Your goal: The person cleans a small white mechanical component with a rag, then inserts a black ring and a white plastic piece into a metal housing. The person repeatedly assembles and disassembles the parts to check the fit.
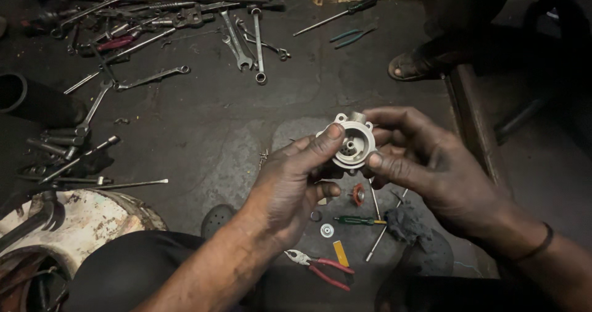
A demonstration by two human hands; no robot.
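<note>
Both my hands hold a small round grey metal housing [353, 142] with mounting ears and a hollow centre, raised above the dark floor. My left hand [295, 185] grips its left side, thumb tip on the upper rim. My right hand [425, 164] cups it from the right, thumb pressed on the lower right rim. Directly below on the floor lie an orange-red ring [358, 194], a small white washer [327, 230], a green-handled screwdriver [357, 221], a yellow strip [340, 253] and red-handled pliers [320, 267].
Many spanners and wrenches [243, 37] are scattered across the far floor, with more tools [68, 148] at the left. A rusty white metal part [80, 222] sits near left. Another person's sandalled foot [410, 68] rests at the upper right. A dark rag [404, 225] lies by my right wrist.
</note>
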